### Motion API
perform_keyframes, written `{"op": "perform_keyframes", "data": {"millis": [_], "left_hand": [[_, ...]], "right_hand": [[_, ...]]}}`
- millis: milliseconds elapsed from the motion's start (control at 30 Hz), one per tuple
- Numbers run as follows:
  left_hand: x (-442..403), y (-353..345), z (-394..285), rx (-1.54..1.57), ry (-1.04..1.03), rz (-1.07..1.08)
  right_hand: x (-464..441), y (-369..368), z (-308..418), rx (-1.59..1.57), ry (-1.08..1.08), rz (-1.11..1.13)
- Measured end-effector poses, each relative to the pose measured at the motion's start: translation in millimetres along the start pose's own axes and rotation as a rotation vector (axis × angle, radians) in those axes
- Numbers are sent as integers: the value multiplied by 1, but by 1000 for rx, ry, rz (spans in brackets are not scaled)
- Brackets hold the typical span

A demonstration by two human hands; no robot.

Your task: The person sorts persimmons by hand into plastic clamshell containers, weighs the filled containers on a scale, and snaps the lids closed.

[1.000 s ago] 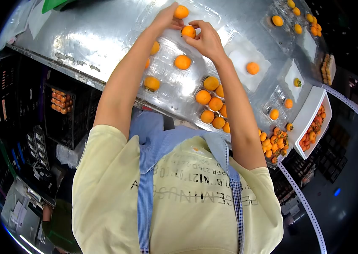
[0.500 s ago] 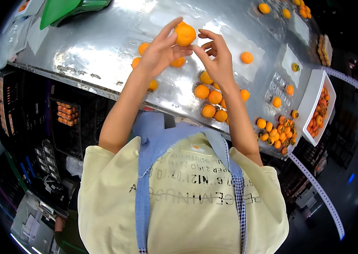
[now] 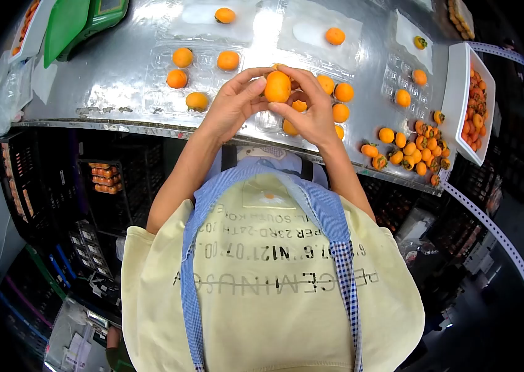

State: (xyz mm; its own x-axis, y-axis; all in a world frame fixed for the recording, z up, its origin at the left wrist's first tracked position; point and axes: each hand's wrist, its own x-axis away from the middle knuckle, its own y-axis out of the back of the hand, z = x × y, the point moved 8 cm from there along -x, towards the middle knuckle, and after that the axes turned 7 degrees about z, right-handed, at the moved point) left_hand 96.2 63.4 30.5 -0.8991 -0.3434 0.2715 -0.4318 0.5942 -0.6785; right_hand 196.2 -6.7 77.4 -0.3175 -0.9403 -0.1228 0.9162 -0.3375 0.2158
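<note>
Both my hands hold one orange persimmon (image 3: 277, 87) above the metal table. The fingers and thumb of my left hand (image 3: 232, 104) close on its left side. On its other side, the fingers and thumb of my right hand (image 3: 311, 111) are curled against it. A bit of orange shows behind its top; I cannot tell whether it is a second fruit. Beneath my hands lies a clear plastic tray (image 3: 268, 122) with several persimmons, partly hidden. To the left, another clear tray (image 3: 156, 68) carries several persimmons, one of them a persimmon (image 3: 228, 60) near my left hand.
Loose persimmons (image 3: 420, 149) are heaped at the table's right edge, beside a white crate (image 3: 454, 93) of more fruit. A third clear tray (image 3: 392, 71) and pale sheets (image 3: 414, 40) lie on the metal table (image 3: 373, 56). A green object (image 3: 85, 25) stands at upper left.
My right hand has closed on the persimmon that my left hand was holding. Both hands have come nearer my body with it. The camera view has shifted, so the table appears higher up.
</note>
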Motion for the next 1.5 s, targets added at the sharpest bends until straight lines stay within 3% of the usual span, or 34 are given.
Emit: {"op": "perform_keyframes", "data": {"millis": [133, 267, 400, 533, 633, 667, 900, 1067, 1133, 1333, 1500], "left_hand": [[5, -10, 5, -149, -45, -42], [6, -23, 12, -250, -8, -4], [10, -19, 29, -284, 91, 33], [14, -30, 35, -329, 65, 91], [16, -23, 43, -198, 93, 82], [17, -21, 44, -125, 107, 88], [17, -19, 50, 6, 148, 164], [25, 24, 32, -399, 63, -175], [31, 49, 29, -549, 10, -272], [43, 71, 49, -602, 160, -244], [45, 73, 58, -622, 155, -205]], "right_hand": [[17, 3, -14, -87, -42, -15], [35, 12, -32, -410, -172, 2], [55, 29, -33, -242, -121, -69], [58, 19, 9, 404, 140, 10], [59, 14, 12, 289, 101, -61], [61, 15, 6, 189, -34, -72], [64, 12, 10, 383, 69, -87], [68, 22, -9, 454, -36, -135], [69, 10, -24, 556, -13, -28], [65, -26, -42, 732, 21, 157], [61, -35, -50, 810, 23, 226]]}}
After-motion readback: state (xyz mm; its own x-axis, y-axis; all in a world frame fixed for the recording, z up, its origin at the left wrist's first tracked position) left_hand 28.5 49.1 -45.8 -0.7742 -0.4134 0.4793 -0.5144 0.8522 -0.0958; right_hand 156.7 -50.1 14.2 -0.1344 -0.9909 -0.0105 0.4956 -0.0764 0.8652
